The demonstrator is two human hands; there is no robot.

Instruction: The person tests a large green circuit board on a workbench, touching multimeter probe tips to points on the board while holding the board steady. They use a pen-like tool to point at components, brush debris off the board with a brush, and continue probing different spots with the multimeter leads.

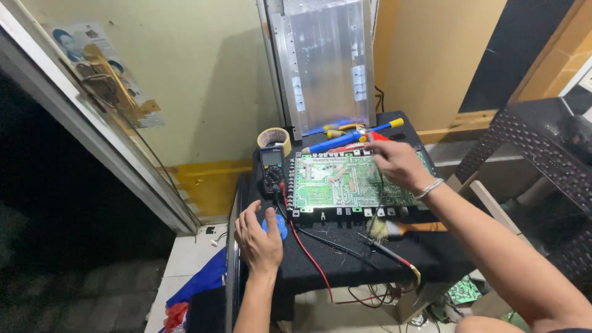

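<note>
A green circuit board lies on a small black-covered table. My right hand reaches over the board's far right corner, fingers closed on a red-tipped tool near a blue and yellow desoldering pump. My left hand rests at the table's left edge, fingers on a small blue round object. Just beyond it stands a dark multimeter, with red and black leads trailing across the table.
A roll of tape sits behind the multimeter. A metal panel leans on the wall at the back. A brush lies in front of the board. A dark woven chair stands to the right, and cables hang below the table.
</note>
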